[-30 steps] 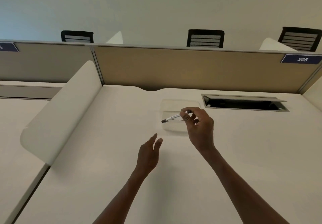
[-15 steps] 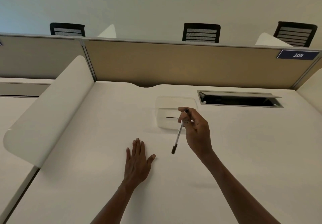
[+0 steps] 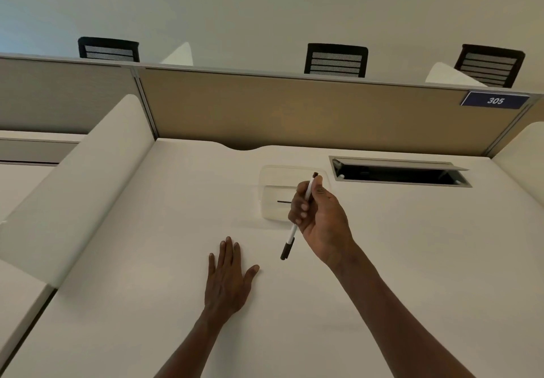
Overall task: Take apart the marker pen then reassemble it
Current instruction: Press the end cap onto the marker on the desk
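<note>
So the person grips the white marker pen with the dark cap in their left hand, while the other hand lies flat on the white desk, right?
Not quite: the head view shows the right hand gripping the white marker pen with the dark cap. The left hand is the one lying flat on the white desk.

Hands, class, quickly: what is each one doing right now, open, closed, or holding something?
Left hand: open, flat on the desk, holding nothing.
Right hand: closed around the marker pen, dark cap pointing down.

Blue plate on partition: "305".
</note>
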Motion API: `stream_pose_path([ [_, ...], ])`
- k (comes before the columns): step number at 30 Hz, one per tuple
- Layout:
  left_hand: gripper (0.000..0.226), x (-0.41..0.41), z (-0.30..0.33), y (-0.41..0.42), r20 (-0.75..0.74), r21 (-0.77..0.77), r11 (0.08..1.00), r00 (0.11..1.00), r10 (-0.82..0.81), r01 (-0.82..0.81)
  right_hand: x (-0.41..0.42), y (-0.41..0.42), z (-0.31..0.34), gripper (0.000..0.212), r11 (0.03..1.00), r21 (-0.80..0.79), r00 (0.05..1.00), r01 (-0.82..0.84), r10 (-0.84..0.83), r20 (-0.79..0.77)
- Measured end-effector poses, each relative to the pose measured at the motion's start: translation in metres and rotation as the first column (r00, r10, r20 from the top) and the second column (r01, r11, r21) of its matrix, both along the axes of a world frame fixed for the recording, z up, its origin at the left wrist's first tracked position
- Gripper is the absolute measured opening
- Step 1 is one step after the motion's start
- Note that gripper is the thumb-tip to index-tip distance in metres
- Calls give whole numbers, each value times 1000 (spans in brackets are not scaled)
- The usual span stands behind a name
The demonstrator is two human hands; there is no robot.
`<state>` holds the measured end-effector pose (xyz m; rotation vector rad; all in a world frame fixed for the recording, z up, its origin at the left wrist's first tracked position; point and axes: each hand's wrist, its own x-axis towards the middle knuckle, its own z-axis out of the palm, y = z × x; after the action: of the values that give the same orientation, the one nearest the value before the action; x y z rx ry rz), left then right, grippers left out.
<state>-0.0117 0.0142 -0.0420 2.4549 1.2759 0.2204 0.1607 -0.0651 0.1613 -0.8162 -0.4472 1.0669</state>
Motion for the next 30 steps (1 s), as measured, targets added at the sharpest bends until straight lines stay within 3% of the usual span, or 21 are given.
stream_pose_path([
  [3, 81, 0, -1, 0, -2, 3, 1000, 1000, 1, -1, 2, 1, 0, 44, 999, 17, 997, -27, 28, -75],
  [11, 81, 0, -3, 1, 0, 15, 1000, 1000, 2, -2, 5, -2, -1, 56, 995, -35, 994, -91, 88, -67],
  [20, 82, 0, -2, 1, -17, 24, 1000, 1000, 3, -2, 2, -2, -3, 58, 972, -229, 999, 51, -48, 17],
  [24, 82, 0, -2, 1, -12, 15, 1000, 1000, 2, -2, 0, -1, -5, 49, 954, -239, 975, 179, -139, 176],
  [30, 83, 0, -1, 1, -15, 6, 1000, 1000, -2, 3, -6, -1, -12, 40, 935, -161, 852, 317, -206, 481],
])
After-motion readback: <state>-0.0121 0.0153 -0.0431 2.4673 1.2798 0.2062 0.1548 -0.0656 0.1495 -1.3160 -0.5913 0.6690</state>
